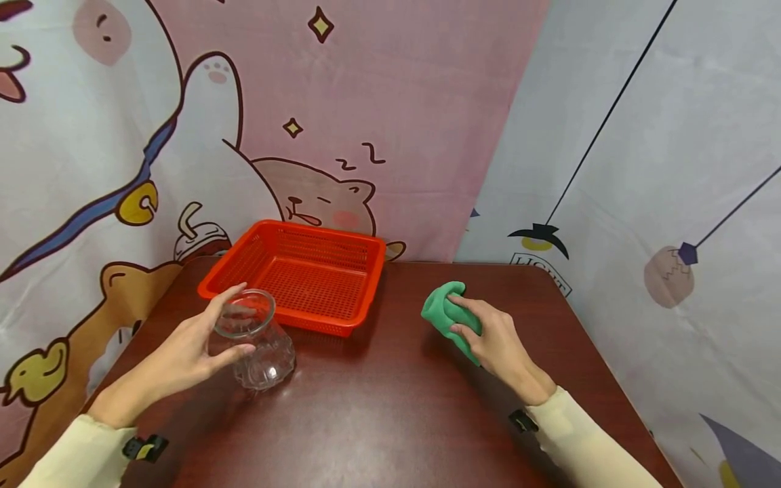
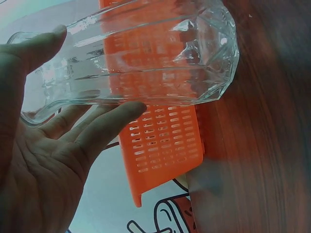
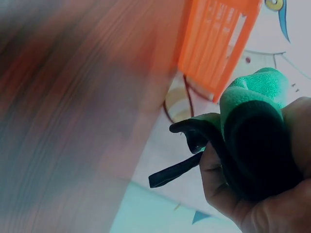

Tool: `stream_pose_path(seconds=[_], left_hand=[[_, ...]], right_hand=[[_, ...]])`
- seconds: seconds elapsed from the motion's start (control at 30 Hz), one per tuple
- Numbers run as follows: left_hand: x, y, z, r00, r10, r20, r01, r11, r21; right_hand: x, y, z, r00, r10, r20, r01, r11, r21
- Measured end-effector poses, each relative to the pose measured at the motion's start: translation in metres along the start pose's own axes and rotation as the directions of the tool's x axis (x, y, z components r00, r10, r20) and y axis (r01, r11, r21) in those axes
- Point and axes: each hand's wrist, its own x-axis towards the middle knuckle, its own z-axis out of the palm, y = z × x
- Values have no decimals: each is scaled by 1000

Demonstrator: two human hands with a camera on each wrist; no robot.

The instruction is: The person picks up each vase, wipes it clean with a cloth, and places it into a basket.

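A clear glass jar (image 1: 264,352) with a faceted body and wide round mouth is on the left, in front of the basket. My left hand (image 1: 183,352) holds it near the neck, thumb on the near side and index finger by the rim. In the left wrist view the jar (image 2: 155,58) lies between thumb and fingers, apart from the palm; whether its base touches the table is unclear. On the right, my right hand (image 1: 494,339) grips a bunched green cloth (image 1: 448,315) above the table. The right wrist view shows the cloth (image 3: 262,90) with dark lower folds.
Behind the jar, a red perforated plastic basket (image 1: 317,271) sits toward the table's back left. The dark brown wooden table (image 1: 360,413) reaches to a cartoon-printed fabric backdrop (image 1: 415,135) at the back and sides.
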Motion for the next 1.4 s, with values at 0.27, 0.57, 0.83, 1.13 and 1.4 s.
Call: stream_pose_path(seconds=[0.27, 0.57, 0.83, 1.13, 1.4], left_hand=[[0, -2, 0, 1000, -8, 14, 9, 999, -42], [-2, -2, 1, 1000, -8, 19, 9, 998, -59], [0, -2, -2, 1000, 15, 13, -14, 998, -58], [0, -3, -1, 1000, 17, 24, -15, 996, -83], [1, -4, -2, 999, 30, 26, -27, 995, -94]], right_hand=[[1, -24, 10, 998, -65, 8, 64, 996, 68], [5, -50, 24, 990, -142, 11, 140, 985, 100], [12, -84, 39, 975, -220, 40, 211, 963, 167], [17, -113, 62, 948, -314, 57, 290, 922, 255], [24, -133, 84, 916, -400, 40, 367, 873, 320]])
